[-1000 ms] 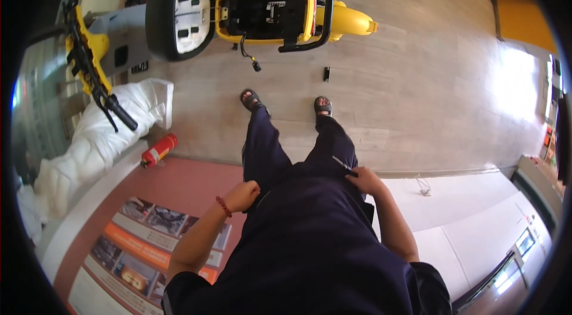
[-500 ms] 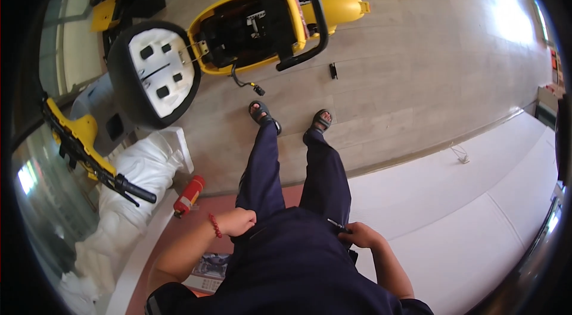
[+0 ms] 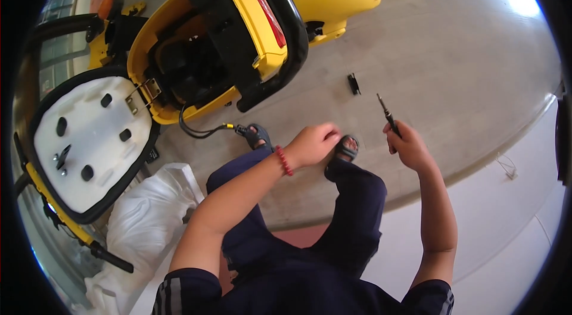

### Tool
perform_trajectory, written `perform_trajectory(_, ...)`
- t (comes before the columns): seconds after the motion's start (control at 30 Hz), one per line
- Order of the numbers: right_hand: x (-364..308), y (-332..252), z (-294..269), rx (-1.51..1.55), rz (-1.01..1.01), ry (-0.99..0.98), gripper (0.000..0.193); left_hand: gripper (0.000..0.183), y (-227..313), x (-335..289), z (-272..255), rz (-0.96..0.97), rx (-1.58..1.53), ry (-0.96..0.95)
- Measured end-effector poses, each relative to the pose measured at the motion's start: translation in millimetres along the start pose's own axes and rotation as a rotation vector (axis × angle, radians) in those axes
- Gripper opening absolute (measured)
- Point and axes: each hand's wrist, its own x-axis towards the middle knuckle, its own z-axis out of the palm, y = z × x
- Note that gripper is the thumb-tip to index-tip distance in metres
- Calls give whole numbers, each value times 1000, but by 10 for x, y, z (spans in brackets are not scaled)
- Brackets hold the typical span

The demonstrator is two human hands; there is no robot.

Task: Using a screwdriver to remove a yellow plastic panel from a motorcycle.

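In my right hand is a screwdriver with a dark handle, its thin metal shaft pointing away from me. My left hand, a red bead bracelet at its wrist, hovers over my feet. Its fingers curl together, slightly blurred, and anything inside them is hidden. Ahead on the left is a yellow scooter body with a black grab rail. Its seat is tipped up, showing a white underside. A black cable with a connector hangs out near my left foot.
A small black part lies on the floor beyond my feet. To the left are a white wrapped bundle and yellow handlebars. At the right runs a white surface with a bent wire piece on it.
Both hands have risen from my hips and reached forward, the right one with the screwdriver. The scooter now appears nearer and larger. My knees are more bent.
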Motion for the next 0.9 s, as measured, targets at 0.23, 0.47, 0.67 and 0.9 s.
perform_trajectory(0.23, 1021, 184, 164, 159, -163, 76, 17, 24, -283, 1094, 46, -55, -373, 52)
perform_trajectory(0.47, 1793, 503, 279, 294, -266, -79, 17, 27, -711, 1624, 57, 63, -638, 181)
perform_trajectory(0.67, 2333, 933, 400, 391, -339, -187, 25, 26, -1334, 2053, 98, 98, -710, 204)
perform_trajectory(0.9, 2653, 1423, 652, 607, -440, -130, 28, 25, -1755, 2286, 194, 47, -613, 265)
